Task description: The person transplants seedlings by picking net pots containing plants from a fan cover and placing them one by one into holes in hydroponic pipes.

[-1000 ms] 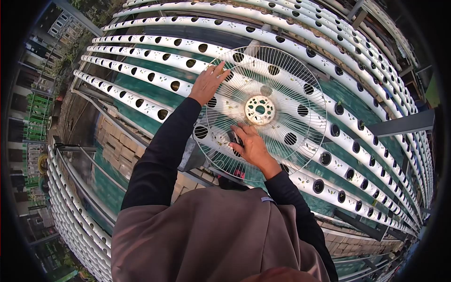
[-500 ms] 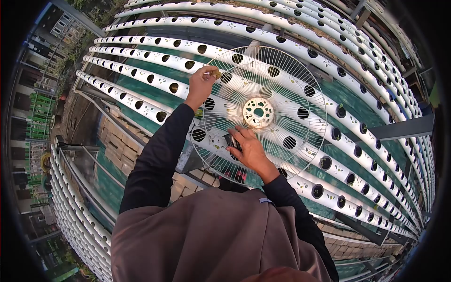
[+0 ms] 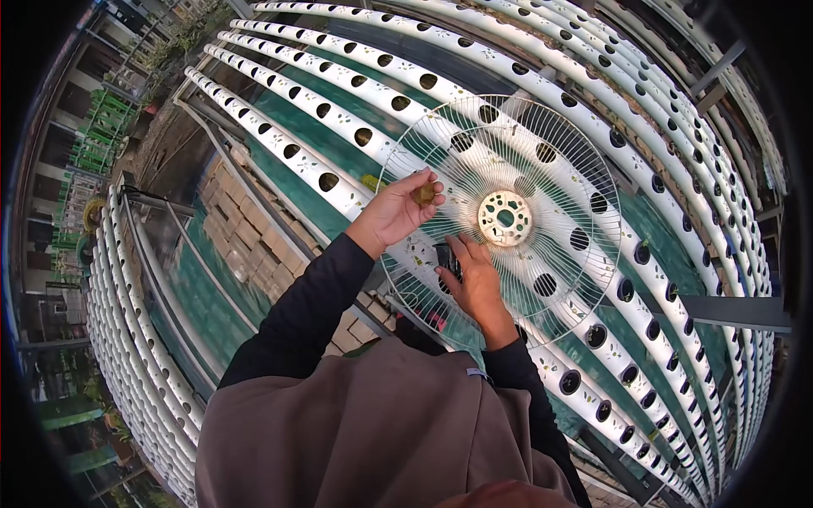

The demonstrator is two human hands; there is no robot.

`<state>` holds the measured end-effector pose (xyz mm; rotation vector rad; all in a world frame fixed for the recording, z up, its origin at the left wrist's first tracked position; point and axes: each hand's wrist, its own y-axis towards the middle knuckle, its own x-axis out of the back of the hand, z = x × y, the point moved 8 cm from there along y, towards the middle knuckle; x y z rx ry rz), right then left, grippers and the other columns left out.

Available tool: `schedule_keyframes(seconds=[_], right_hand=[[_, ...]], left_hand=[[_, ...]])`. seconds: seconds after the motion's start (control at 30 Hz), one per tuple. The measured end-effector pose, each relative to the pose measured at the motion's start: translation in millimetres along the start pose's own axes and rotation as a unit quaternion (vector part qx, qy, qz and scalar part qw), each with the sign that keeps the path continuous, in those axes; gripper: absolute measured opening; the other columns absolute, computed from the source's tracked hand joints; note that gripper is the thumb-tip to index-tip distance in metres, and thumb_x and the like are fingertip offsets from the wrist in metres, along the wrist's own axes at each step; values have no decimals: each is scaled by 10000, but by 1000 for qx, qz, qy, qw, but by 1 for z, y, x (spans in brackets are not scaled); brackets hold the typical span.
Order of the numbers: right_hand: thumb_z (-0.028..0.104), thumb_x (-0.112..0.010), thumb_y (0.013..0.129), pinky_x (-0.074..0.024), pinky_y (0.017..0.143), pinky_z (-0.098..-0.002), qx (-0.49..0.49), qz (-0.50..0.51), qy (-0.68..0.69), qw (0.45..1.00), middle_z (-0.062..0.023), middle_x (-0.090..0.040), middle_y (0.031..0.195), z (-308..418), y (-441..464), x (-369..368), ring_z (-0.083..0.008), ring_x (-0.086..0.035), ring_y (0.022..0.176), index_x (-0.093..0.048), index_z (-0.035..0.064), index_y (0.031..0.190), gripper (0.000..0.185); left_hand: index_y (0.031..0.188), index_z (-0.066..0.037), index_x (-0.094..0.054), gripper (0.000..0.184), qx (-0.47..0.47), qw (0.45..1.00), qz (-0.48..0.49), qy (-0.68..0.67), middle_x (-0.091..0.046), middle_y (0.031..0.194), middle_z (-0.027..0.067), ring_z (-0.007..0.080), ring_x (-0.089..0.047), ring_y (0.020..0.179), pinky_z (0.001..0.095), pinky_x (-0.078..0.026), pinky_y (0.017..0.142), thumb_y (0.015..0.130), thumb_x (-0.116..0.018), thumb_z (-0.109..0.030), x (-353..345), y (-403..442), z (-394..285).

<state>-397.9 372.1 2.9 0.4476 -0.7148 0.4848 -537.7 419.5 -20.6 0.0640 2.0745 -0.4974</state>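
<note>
My left hand (image 3: 395,213) is raised at the near left edge of a round wire fan guard (image 3: 506,218), palm partly turned up. Its fingers are closed on a small yellowish-brown plug (image 3: 423,194). My right hand (image 3: 480,288) is over the guard's near part, left of its pale hub. A small dark object (image 3: 449,256) shows between its thumb and fingers; its kind is unclear. Under the guard run white pipes (image 3: 385,104) with round dark holes and small leaf prints. Small green seedlings show in some holes at the right.
Green sheeting (image 3: 292,106) lies below the pipes. A stack of paving blocks (image 3: 246,229) stands at the left, beside metal rails. A grey metal beam (image 3: 737,311) crosses at the right. More white pipes (image 3: 127,339) slope away at the lower left.
My left hand has drawn back toward me from over the guard and turned its palm up, the plug still in its fingers. My right hand stays near the hub. The whole view has shifted.
</note>
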Motion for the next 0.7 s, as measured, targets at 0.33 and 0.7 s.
schedule_keyframes(seconds=[0.33, 0.7], right_hand=[[53, -621, 736, -443, 862, -387, 21, 17, 58, 998, -253, -464, 1204, 9, 1, -1, -408, -502, 1055, -469, -26, 1171, 467], [7, -591, 756, -492, 716, -300, -91, -23, 8, 996, -203, -560, 1070, 9, 13, 29, -263, -602, 869, -446, -33, 1222, 490]], left_hand=[[1081, -24, -509, 213, -162, 980, -114, -30, -521, 838, 19, 106, -486, 658, 189, -411, 511, 906, -510, -145, 69, -139, -46], [860, -78, -535, 322, -314, 882, -275, -218, -531, 688, 10, 146, -502, 564, 228, -415, 476, 901, -492, -394, 243, -349, -67]])
